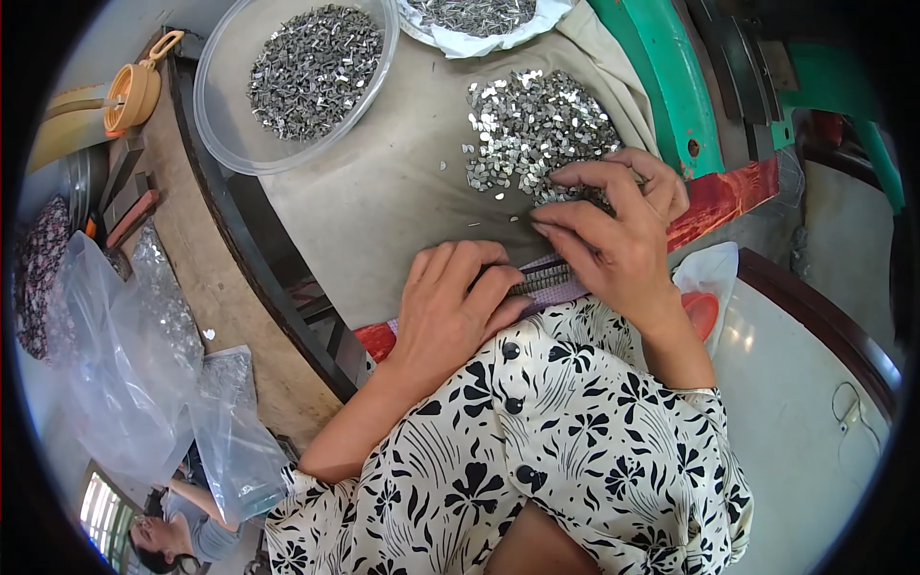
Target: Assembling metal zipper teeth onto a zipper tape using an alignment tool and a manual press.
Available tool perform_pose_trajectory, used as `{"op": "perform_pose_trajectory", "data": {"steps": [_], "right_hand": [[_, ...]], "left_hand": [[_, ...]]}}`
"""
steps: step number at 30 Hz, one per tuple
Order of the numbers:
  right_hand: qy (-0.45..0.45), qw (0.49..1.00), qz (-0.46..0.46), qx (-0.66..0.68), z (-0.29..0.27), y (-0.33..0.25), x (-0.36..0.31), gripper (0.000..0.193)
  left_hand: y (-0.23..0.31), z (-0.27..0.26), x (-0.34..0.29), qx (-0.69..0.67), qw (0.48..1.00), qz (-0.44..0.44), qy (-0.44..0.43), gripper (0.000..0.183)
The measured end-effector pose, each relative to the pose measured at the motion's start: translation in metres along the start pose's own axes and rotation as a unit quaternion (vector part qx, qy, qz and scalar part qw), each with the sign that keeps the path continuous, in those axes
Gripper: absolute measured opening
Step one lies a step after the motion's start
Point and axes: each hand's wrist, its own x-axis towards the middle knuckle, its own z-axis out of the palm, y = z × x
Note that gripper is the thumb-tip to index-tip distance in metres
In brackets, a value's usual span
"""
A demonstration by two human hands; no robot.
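In front of my body, my left hand (452, 295) is closed, its fingers curled round one end of a narrow strip (548, 277) of small metal pieces set in a tight row, edged with purple. My right hand (623, 220) is over the near edge of a loose pile of small shiny metal pieces (537, 125). Its thumb and forefinger tips come together; anything between them is too small to make out. The other fingers bend over the pile. A few stray pieces lie on the grey-beige cloth (383, 220) close by.
At the far left of the cloth stands a clear round tub (203, 105) of metal bits; a paper-lined dish (460, 43) of thin pieces is beside it. Green machinery (661, 67) borders the right. Plastic bags (125, 374) lie on a wooden bench (206, 249). Another person (206, 527) is at lower left.
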Motion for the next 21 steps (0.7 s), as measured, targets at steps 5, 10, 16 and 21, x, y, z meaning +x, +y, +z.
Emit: {"op": "perform_pose_trajectory", "data": {"steps": [5,10,16,21], "right_hand": [[-0.006,0.998,-0.047,-0.031,0.012,-0.006,0.000,0.018],[-0.007,0.999,-0.037,-0.025,0.012,-0.008,0.003,0.016],[-0.025,0.999,-0.048,-0.002,0.005,-0.005,0.004,0.017],[-0.022,0.999,-0.035,0.025,-0.005,-0.008,-0.032,0.014]], "left_hand": [[-0.002,-0.002,-0.002,0.010,1.000,0.016,-0.017,0.027],[-0.001,0.000,-0.002,-0.011,1.000,-0.013,-0.001,0.028],[-0.003,-0.002,-0.003,-0.002,1.000,-0.009,-0.019,0.029],[-0.003,-0.002,0.001,-0.027,0.999,-0.018,0.006,0.028]]}}
